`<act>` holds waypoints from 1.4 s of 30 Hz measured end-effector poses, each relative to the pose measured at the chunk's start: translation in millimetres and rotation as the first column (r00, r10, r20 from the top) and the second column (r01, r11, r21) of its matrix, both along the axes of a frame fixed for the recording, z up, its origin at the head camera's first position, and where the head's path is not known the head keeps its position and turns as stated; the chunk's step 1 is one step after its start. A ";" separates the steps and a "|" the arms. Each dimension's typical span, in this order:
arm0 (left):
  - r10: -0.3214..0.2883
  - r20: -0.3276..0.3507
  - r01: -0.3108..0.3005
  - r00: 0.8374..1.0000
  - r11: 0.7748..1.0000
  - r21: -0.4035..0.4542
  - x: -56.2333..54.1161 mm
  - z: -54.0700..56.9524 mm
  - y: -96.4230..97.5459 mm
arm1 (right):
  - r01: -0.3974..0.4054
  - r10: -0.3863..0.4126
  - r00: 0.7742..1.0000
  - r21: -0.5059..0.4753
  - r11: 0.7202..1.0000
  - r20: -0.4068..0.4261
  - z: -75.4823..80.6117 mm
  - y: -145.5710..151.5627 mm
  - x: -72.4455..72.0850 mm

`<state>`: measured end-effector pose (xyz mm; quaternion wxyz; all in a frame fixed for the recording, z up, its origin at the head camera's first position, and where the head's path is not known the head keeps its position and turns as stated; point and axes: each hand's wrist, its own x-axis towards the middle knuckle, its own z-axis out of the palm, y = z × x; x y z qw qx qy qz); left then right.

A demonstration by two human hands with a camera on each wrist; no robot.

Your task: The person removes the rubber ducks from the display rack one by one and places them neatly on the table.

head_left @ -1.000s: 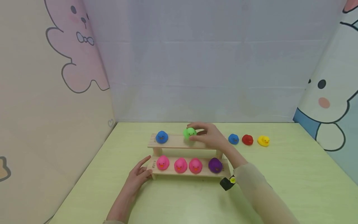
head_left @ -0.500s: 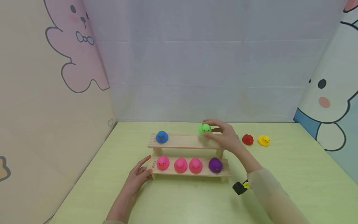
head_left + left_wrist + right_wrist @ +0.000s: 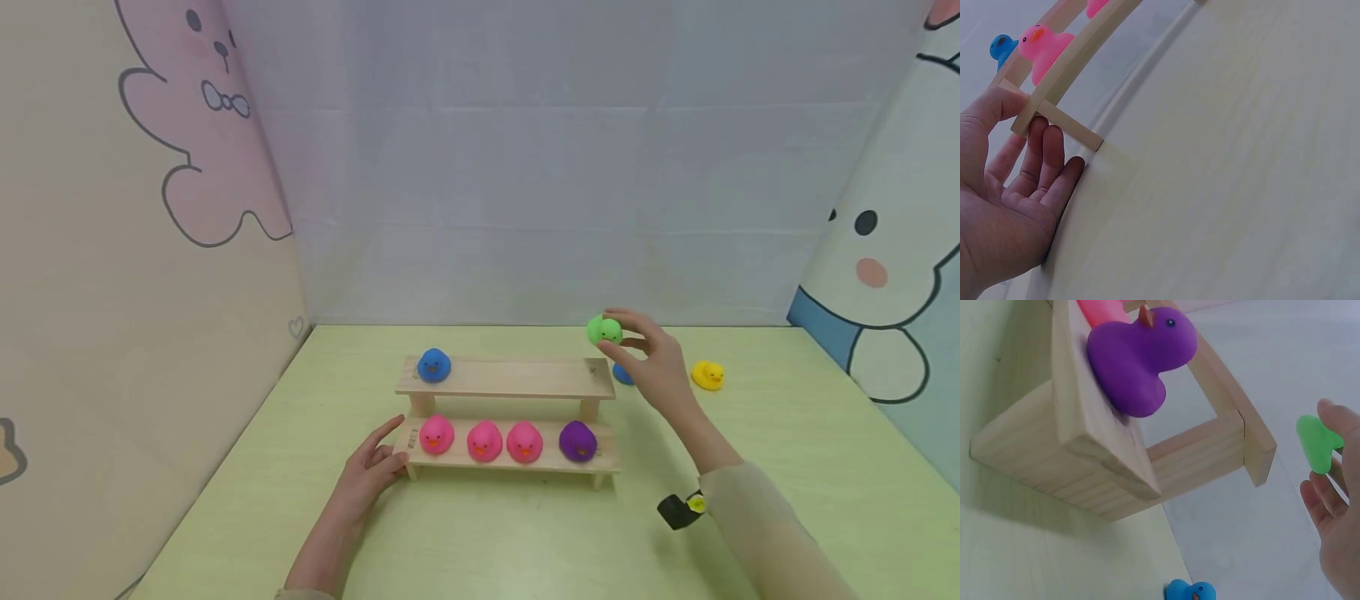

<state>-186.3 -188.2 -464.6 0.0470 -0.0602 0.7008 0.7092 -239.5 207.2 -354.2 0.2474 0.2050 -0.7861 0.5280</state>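
My right hand [image 3: 656, 367] pinches a green rubber duck [image 3: 603, 330] between thumb and fingertips, raised just beyond the right end of a two-tier wooden rack [image 3: 517, 377]. In the right wrist view the green duck [image 3: 1315, 442] is off the upper shelf's end. My left hand [image 3: 367, 473] grips the left end of the lower shelf; the left wrist view shows the thumb on top and fingers underneath. A blue duck [image 3: 433, 367] sits at the upper shelf's left. Pink ducks [image 3: 484, 442] and a purple duck [image 3: 577, 442] line the lower shelf.
On the table [image 3: 810, 467] right of the rack are a yellow duck [image 3: 708, 376] and another blue duck [image 3: 1192, 590], partly covered by my right hand in the head view. A small black item [image 3: 678, 512] shows at my right sleeve. Printed walls border the table.
My right hand has carried the green duck rightward and up, from over the upper shelf to past its right end. It now hides the red duck. The left hand stays put.
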 end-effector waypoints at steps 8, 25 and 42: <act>-0.003 -0.006 0.004 1.000 1.000 0.018 0.8 0.6 -0.3 | 0.055 -0.056 0.998 0.022 0.998 0.007 -21.0 22.7 -4.4; -0.003 -0.010 0.003 1.000 1.000 0.030 1.5 0.7 -0.3 | 0.123 -0.144 0.983 0.169 0.978 0.117 -96.5 66.8 -9.4; -0.003 -0.018 0.004 1.000 1.000 0.028 0.7 -0.9 -0.5 | -0.056 -0.026 0.948 0.246 0.968 0.316 -111.1 82.8 -1.4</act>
